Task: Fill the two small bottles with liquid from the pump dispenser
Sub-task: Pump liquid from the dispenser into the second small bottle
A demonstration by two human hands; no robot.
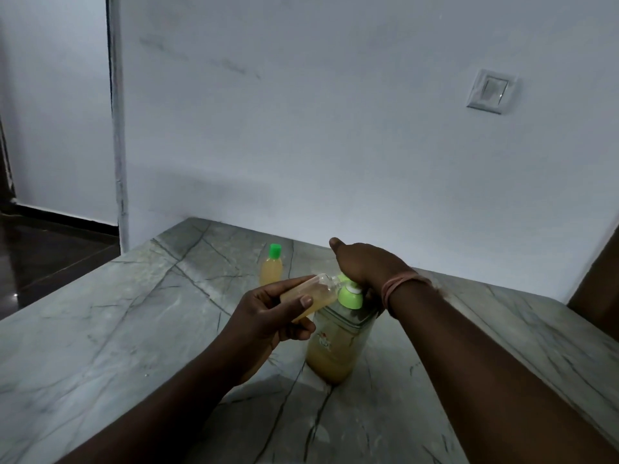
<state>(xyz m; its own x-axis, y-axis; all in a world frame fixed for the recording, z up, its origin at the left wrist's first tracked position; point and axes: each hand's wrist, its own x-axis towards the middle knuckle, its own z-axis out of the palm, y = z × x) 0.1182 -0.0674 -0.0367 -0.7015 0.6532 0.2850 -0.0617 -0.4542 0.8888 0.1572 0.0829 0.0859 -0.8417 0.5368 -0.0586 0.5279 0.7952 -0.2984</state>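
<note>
One small clear plastic bottle with a green cap [272, 266] stands filled and closed on the grey veined stone counter [100, 329], so the first fill appears complete. The left hand [268, 313] pinches the second, uncapped small bottle [310, 293], tilted and partly full, at the green pump head [350, 294] of the large clear dispenser [335, 346]. The right hand [361, 262] presses down on the pump; its fingers are hidden, the spout obscured.

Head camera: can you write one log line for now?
left hand: holds tilted small clear bottle | right hand: on green pump dispenser
</note>
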